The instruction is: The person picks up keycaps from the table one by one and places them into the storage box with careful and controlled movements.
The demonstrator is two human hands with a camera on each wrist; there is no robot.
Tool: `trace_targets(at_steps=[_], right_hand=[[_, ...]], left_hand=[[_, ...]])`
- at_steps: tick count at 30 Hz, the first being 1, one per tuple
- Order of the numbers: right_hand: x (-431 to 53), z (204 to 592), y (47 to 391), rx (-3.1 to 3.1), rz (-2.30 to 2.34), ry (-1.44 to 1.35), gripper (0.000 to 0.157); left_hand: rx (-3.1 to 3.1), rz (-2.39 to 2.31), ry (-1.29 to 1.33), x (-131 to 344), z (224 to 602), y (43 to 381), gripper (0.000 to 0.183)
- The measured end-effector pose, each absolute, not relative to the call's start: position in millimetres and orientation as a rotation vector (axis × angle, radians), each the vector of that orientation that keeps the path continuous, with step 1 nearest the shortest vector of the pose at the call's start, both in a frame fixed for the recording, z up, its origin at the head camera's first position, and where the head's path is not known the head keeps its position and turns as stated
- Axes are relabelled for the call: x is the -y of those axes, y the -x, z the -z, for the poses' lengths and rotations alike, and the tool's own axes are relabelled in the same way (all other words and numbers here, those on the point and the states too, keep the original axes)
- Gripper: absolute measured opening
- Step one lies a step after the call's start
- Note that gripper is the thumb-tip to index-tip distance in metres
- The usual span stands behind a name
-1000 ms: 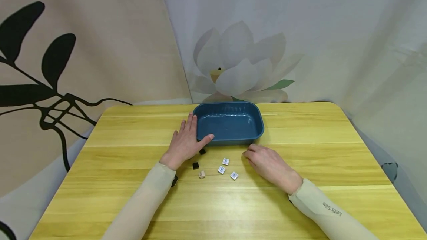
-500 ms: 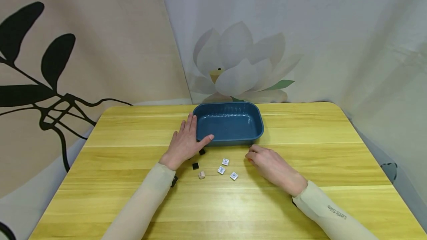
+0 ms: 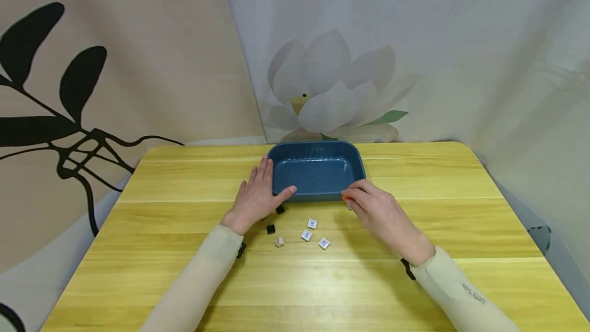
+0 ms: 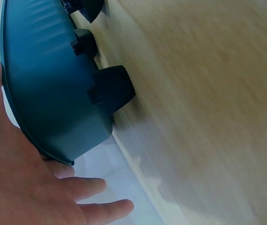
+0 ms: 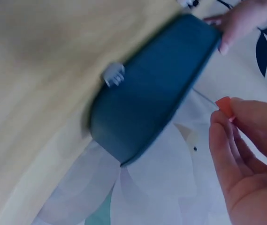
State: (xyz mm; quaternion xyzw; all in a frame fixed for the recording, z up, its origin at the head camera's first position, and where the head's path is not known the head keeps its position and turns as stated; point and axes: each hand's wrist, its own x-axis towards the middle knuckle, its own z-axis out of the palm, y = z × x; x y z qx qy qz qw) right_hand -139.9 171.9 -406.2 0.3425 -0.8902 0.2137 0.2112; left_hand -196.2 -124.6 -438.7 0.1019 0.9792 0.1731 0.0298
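Note:
A blue rectangular plastic basin stands at the back middle of the table. My left hand rests on its left end, fingers straight along the side and thumb at the front corner. My right hand pinches a small orange keycap between thumb and fingertips, raised near the basin's front right corner. Under those fingers a grey-white keycap lies by the basin's front wall. Several more keycaps lie in front: white keycaps, black keycaps and a beige keycap.
The wooden table reaches back to a hanging cloth printed with a lotus and dark leaves. Black keycaps sit close along the basin's outer front wall beside my left hand.
My right hand has risen from the table toward the basin's front right corner with the orange keycap, uncovering a pale keycap beneath. The left hand and the other keycaps have stayed put.

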Motion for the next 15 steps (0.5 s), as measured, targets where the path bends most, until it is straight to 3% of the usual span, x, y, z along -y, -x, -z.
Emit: trace_targets(at_steps=[15], right_hand=[[-157, 399, 182, 2.557, -0.667, -0.832, 0.016]], left_hand=[[-3.036, -0.526, -0.328, 124, 441, 196, 0.109]])
